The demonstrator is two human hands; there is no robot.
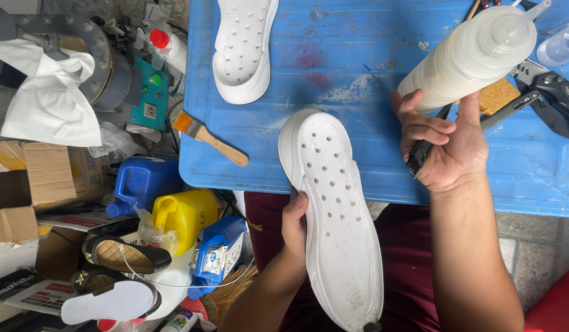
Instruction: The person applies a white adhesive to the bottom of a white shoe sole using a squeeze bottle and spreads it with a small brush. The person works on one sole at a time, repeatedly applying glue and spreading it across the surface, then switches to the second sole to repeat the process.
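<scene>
Left hand point(293, 222) grip closes on white shoe sole point(337, 215), which overlaps the blue desk point(334, 55) edge. Right hand point(445, 144) grip clasps squeeze bottle point(466, 58) and black tool point(420, 154) above the desk.

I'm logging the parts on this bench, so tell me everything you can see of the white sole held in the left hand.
The white shoe sole is a thick, long piece that looks like foam or rubber, matte and a little scuffed. Its upturned face has a raised rim and rows of small round holes. It runs from the blue table's near edge down over the lap, its upper end overlapping that edge. The left hand grips its left side, thumb on the rim. The right hand stays apart from it.
</scene>
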